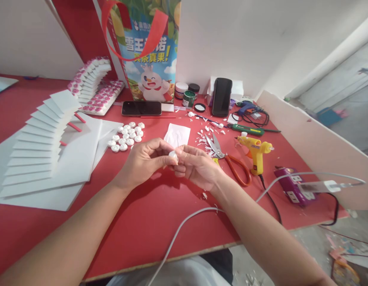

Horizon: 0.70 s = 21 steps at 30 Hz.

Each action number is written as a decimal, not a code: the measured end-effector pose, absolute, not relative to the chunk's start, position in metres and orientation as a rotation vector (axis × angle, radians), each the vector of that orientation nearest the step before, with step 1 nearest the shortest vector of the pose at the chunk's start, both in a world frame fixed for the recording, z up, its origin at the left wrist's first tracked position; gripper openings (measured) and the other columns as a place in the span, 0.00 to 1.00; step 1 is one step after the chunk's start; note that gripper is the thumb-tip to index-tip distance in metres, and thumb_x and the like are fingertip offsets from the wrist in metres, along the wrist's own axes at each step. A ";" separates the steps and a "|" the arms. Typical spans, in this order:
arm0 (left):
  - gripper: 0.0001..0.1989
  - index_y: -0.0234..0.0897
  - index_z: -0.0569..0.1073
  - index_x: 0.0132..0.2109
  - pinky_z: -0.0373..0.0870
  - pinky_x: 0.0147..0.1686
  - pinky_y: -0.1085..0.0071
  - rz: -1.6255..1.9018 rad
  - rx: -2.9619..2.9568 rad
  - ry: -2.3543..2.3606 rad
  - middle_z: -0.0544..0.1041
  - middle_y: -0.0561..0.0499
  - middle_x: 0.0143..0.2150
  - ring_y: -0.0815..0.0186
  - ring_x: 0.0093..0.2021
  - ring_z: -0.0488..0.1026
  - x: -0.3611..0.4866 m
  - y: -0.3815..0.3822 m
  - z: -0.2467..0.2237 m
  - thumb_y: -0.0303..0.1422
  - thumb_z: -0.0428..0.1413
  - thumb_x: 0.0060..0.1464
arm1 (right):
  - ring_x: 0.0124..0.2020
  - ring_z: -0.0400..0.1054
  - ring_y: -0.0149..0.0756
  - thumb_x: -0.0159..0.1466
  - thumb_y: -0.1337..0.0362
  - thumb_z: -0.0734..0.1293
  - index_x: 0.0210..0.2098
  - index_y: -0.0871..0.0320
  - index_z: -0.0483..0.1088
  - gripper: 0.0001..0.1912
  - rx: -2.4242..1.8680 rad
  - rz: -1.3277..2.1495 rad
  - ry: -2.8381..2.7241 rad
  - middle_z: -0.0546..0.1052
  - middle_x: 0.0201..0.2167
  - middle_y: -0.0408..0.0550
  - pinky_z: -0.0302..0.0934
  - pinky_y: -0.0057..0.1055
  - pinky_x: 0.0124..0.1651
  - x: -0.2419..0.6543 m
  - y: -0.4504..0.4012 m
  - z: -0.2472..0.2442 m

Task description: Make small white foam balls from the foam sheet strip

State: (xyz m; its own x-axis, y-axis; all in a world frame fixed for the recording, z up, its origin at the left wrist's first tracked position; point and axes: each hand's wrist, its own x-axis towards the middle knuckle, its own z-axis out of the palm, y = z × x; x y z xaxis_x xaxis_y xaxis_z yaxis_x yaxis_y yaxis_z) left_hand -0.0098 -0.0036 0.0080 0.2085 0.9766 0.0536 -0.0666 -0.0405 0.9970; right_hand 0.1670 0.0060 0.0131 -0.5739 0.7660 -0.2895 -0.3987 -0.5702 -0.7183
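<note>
Over the middle of the red table, my left hand [145, 159] and my right hand [198, 163] meet, fingertips closed together around a small white rosette [173, 154]. Both thumbs press near it, and the fingers hide part of it. Several finished-looking white rosettes [130, 135] lie in a cluster just beyond my left hand. A white piece of paper [178, 135] rests flat behind my fingertips. To the right of my right hand are open scissors [237, 169] with orange handles, among scattered white scraps [207, 129].
White layered panels [35, 147] fan out at left, before pink-and-white pieces [102, 97]. Along the back are a bag [151, 51], phone [141, 108], paint jars [189, 98] and black device [222, 97]. A yellow glue gun [255, 153], purple box [292, 184] and white cable [186, 218] occupy the right.
</note>
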 end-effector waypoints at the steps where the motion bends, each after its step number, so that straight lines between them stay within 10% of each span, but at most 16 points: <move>1: 0.10 0.36 0.79 0.34 0.73 0.25 0.75 1.100 1.296 1.004 0.82 0.52 0.27 0.64 0.27 0.80 -0.010 -0.004 0.008 0.35 0.71 0.47 | 0.22 0.61 0.24 0.56 0.58 0.79 0.29 0.58 0.66 0.18 -0.780 2.148 -0.808 0.71 0.23 0.40 0.57 0.24 0.26 0.167 0.006 0.012; 21: 0.12 0.37 0.75 0.38 0.69 0.18 0.77 1.108 1.250 0.856 0.76 0.56 0.23 0.72 0.18 0.69 -0.007 -0.001 -0.004 0.34 0.69 0.50 | 0.19 0.65 0.27 0.51 0.52 0.81 0.27 0.58 0.64 0.25 -0.842 2.070 -0.942 0.74 0.20 0.41 0.57 0.24 0.24 0.163 0.007 0.010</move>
